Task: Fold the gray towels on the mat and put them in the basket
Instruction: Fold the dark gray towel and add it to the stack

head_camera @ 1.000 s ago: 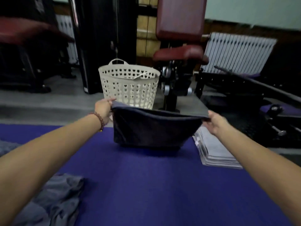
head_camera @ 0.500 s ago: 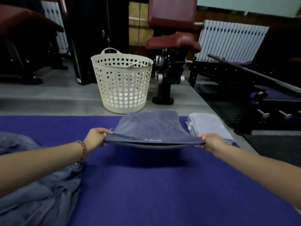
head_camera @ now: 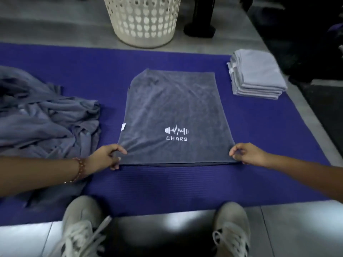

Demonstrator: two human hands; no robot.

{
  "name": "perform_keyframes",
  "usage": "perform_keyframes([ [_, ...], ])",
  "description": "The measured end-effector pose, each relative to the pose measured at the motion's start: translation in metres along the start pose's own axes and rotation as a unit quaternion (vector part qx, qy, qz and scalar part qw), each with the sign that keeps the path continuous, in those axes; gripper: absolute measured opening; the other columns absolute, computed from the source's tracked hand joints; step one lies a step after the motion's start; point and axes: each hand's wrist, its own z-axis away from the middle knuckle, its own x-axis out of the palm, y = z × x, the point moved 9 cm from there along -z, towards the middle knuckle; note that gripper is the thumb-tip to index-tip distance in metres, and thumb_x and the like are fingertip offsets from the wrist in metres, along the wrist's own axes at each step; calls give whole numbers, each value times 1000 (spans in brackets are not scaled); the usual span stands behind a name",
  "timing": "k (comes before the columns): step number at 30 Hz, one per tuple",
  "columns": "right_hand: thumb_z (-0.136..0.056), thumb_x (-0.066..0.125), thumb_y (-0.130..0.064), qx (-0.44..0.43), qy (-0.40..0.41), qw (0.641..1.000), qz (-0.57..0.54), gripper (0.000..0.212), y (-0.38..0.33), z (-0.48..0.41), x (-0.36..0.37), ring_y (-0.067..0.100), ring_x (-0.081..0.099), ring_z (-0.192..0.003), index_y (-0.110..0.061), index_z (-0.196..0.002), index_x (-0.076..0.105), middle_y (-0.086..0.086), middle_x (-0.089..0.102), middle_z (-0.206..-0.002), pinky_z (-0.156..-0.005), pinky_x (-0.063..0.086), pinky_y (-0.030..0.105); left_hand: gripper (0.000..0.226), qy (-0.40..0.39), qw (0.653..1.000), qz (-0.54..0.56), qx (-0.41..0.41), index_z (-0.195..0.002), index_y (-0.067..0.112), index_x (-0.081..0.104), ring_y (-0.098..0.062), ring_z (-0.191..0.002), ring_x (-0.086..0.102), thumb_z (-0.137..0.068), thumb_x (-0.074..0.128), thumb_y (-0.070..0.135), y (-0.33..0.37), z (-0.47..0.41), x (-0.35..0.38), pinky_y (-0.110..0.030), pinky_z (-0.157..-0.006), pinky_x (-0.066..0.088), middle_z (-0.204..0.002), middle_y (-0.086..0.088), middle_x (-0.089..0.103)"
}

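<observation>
A dark gray towel (head_camera: 172, 108) with a white logo lies flat, folded double, in the middle of the purple mat (head_camera: 167, 184). My left hand (head_camera: 106, 157) pinches its near left corner and my right hand (head_camera: 247, 153) pinches its near right corner. A loose heap of unfolded gray towels (head_camera: 42, 117) lies on the mat to the left. A neat stack of folded gray towels (head_camera: 257, 78) sits at the mat's right end. The white perforated basket (head_camera: 143, 21) stands on the floor just beyond the mat, its rim out of view.
My two shoes (head_camera: 81, 229) rest at the mat's near edge on the gray floor. A black machine base (head_camera: 200, 30) stands right of the basket. Dark floor matting lies beyond the folded stack on the right.
The towel, held up in the air by both hands, has been brought down and laid flat on the mat. My view has tilted down toward the mat and my feet.
</observation>
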Motion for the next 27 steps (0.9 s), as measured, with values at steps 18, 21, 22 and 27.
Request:
perform_keyframes([
  [18,-81,55,-62,-249,-66,867,427,96,-93,-22,79,24,-2,-145,-45,-144,-14,3,-8,-157,-116,14,48,71,-38,705,-572,417,-148,32,23,-32,-141,21,-85,33,63,45,-29,92,-60,-107,23,-157,-4,19],
  [21,-73,53,-74,-173,-120,866,454,107,-63,-37,80,21,-34,-136,-52,-125,-38,-8,-45,-144,-114,-2,61,85,-23,766,-545,342,-149,34,17,-38,-142,9,-80,20,81,24,-42,73,-63,-107,10,-158,-5,10],
  [22,-70,53,-77,-153,-134,867,455,110,-56,-39,78,18,-37,-132,-52,-124,-40,-11,-48,-141,-112,-3,63,91,-20,783,-536,314,-149,33,17,-39,-142,7,-76,18,86,18,-43,66,-62,-108,8,-158,-6,10],
  [27,-66,35,-85,-234,-4,886,399,96,-93,-44,57,14,27,-138,-34,-146,22,-3,20,-155,-104,26,44,79,55,893,-362,262,-144,34,27,-21,-139,17,-80,20,80,34,-49,25,-60,-110,2,-149,-5,29],
])
